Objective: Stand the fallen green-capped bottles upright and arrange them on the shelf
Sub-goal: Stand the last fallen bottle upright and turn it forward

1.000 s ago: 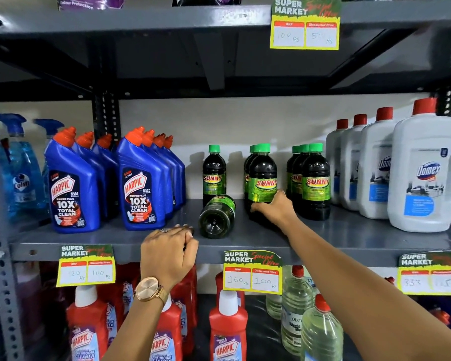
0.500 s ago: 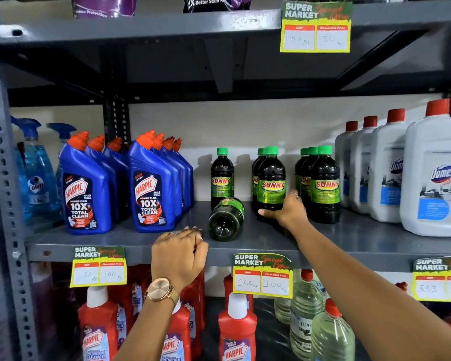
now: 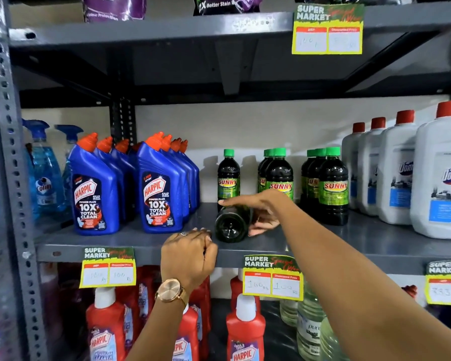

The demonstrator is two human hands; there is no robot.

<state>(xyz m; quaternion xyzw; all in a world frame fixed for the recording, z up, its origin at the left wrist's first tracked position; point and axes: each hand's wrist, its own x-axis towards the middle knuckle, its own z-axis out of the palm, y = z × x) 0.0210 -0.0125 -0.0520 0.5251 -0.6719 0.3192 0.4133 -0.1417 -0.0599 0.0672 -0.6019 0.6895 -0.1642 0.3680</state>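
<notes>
One dark green-capped Sunny bottle (image 3: pixel 229 226) lies on its side on the grey middle shelf (image 3: pixel 349 238), its base facing me. My right hand (image 3: pixel 263 209) wraps around it, fingers over the top and thumb low on its right side. Behind it, a single Sunny bottle (image 3: pixel 228 178) stands upright. To the right stand a middle pair (image 3: pixel 279 173) and a right group (image 3: pixel 332 183), also upright. My left hand (image 3: pixel 188 256), with a watch on the wrist, rests curled on the shelf's front edge, just left of the fallen bottle.
Blue Harpic bottles (image 3: pixel 97 194) fill the shelf's left part, next to Colin sprays (image 3: pixel 44 178). White Domex jugs (image 3: pixel 440 183) line the right. Price tags (image 3: pixel 272 278) hang from the edge. Red Harpic bottles (image 3: pixel 245 332) stand on the shelf below. A steel post (image 3: pixel 5 152) rises at left.
My right hand has left the standing middle bottle and moved left onto the fallen bottle, closing around it. The left hand has stayed on the shelf edge.
</notes>
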